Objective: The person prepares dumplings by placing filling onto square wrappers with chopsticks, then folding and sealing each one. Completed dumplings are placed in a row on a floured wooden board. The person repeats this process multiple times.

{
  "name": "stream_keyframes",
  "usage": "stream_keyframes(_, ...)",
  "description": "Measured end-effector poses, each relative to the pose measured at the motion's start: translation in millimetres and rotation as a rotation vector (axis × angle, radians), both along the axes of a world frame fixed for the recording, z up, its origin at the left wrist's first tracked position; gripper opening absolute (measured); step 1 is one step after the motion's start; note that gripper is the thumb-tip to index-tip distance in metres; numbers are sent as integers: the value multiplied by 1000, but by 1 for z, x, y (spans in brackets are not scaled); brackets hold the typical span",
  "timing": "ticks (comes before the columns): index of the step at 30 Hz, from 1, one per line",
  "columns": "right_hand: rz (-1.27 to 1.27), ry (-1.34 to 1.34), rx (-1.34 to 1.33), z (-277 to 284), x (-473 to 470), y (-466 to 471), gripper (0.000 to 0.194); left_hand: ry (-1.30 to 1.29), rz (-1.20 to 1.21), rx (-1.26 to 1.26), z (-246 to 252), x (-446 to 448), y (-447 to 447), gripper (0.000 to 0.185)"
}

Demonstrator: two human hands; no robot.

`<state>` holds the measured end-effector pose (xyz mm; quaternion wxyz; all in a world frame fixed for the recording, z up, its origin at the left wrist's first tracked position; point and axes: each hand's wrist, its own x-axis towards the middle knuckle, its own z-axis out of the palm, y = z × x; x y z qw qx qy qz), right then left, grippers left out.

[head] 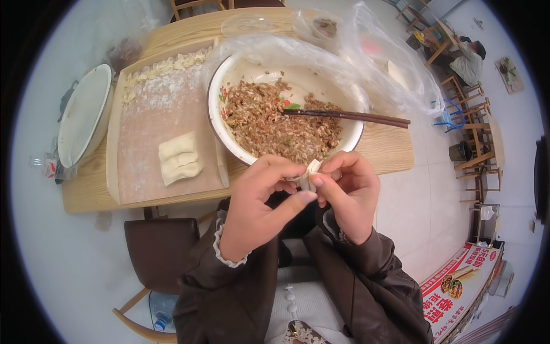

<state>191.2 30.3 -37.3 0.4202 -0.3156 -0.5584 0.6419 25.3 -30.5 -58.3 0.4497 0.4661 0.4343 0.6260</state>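
Between my left hand (pixel 266 206) and my right hand (pixel 354 195) is a small folded dough wrapper (pixel 308 178), pinched by the fingers and thumbs of both. Whether filling is inside it is hidden. Just beyond them stands a white enamel basin (pixel 221 124) of minced filling (pixel 275 124). Dark chopsticks (pixel 365 116) rest in the filling, their ends sticking out over the right rim. Left of the basin, a floured wooden tray (pixel 142 163) holds a stack of dough wrappers (pixel 179 157). Rows of shaped dumplings (pixel 167 66) line its far edge.
A clear plastic bag (pixel 382 51) drapes over the basin's far rim. Another enamel basin (pixel 86 116) leans at the table's left, near a plastic bottle (pixel 45 165). A brown chair (pixel 161 253) stands at near left. A seated person (pixel 468 62) is far right.
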Motion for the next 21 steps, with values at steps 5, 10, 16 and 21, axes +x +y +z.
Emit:
stream_keyframes(5, -50, -8, -4, 4, 1, -2, 26, -115, 74, -9, -7, 2, 3, 25)
stream_keyframes(10, -33, -20, 17, 0, 2, 0, 20, -268, -36, 7, -8, -3, 5, 22)
stream_keyframes(16, 23, -50, 49, -4, 5, -1, 14, -516, -17, -143, 0, 3, 4, 27)
stream_keyframes(21, -46, -56, 168, -3, 0, -6, 14, -462, -66, -153, 4, 0, 1, 25)
